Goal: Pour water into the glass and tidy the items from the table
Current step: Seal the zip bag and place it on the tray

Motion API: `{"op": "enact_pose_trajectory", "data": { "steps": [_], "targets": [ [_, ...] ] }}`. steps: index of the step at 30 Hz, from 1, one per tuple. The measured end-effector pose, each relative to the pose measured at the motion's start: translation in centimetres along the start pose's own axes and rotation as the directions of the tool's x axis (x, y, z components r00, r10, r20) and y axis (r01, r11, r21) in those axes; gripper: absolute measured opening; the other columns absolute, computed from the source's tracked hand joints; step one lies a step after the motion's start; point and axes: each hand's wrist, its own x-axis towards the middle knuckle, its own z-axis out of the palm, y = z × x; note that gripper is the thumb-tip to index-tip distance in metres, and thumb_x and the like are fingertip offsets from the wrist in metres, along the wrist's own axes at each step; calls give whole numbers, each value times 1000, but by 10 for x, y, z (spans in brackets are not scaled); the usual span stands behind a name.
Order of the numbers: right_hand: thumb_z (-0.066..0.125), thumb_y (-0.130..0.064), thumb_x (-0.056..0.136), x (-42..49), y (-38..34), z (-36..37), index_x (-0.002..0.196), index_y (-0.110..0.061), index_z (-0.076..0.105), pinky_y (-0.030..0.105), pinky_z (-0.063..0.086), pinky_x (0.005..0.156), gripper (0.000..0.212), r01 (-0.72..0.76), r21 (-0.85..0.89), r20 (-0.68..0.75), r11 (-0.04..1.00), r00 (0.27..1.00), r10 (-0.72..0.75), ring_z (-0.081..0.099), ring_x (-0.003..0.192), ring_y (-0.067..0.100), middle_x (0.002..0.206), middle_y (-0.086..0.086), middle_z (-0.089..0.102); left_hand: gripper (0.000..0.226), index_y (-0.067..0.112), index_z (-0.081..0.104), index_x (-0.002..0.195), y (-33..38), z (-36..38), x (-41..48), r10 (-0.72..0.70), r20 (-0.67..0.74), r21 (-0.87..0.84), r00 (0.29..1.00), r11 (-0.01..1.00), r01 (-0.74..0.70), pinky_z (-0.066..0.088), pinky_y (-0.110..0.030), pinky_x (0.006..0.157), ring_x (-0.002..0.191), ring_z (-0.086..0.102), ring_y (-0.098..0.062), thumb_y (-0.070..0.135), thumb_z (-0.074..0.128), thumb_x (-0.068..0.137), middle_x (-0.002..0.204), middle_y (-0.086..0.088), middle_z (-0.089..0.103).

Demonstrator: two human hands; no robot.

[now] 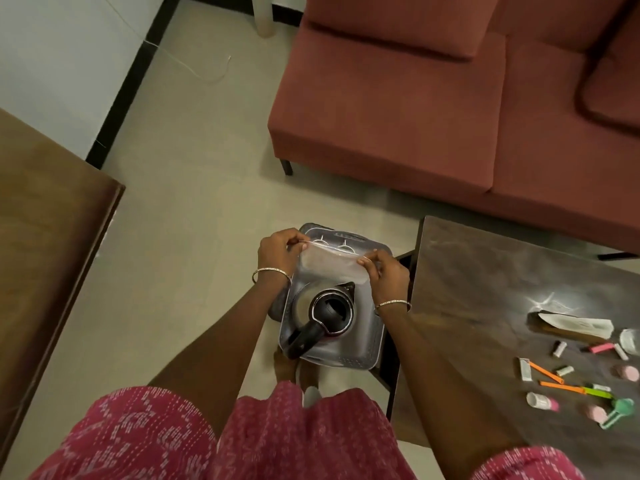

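We find both hands, left hand [278, 252] and right hand [388, 271], with fingers pinching a clear bag [332, 261] over the tray [375, 341] holding the kettle [325, 311]. Small items [554, 374] remain scattered on the table [485, 271]; tidying appears unfinished.

A home living room: red sofa [450, 109], dark wooden coffee table [485, 289], tiled floor [194, 202].

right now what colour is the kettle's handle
Black, like its lid; the kettle body is shiny metal. It sits in the tray. Head view.
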Motion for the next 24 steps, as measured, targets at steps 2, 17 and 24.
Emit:
{"op": "enact_pose_trajectory", "data": {
  "steps": [2,17,24],
  "targets": [
    [71,-18,90,5,9,13,85,-8,70,30,51,68,11,-31,-25,49,999,998,32,68,74,22,81,6,73,13,17,75,84,-13,6,8,-24,30,38,999,999,22,53,-25,75,75,67,-14,6,71,79,79,2,73],
    [69,-13,90,48,47,52,98,-6,71,22,46,76,11,-213,-94,241,973,943,229,67,87,21,95,9,73,15,17,76,94,-53,42,45,-111,123,157,986,983,91,54,-31,78,82,67,-22,10,64,86,87,-6,74],
    [76,-12,84,53,47,53,113,-10,68,20,41,88,31,-211,-66,286,975,932,221,63,108,23,114,8,70,31,16,69,112,-59,40,46,-108,109,110,988,989,96,48,-19,86,93,69,-16,5,68,83,100,-3,74]
  ]
}}
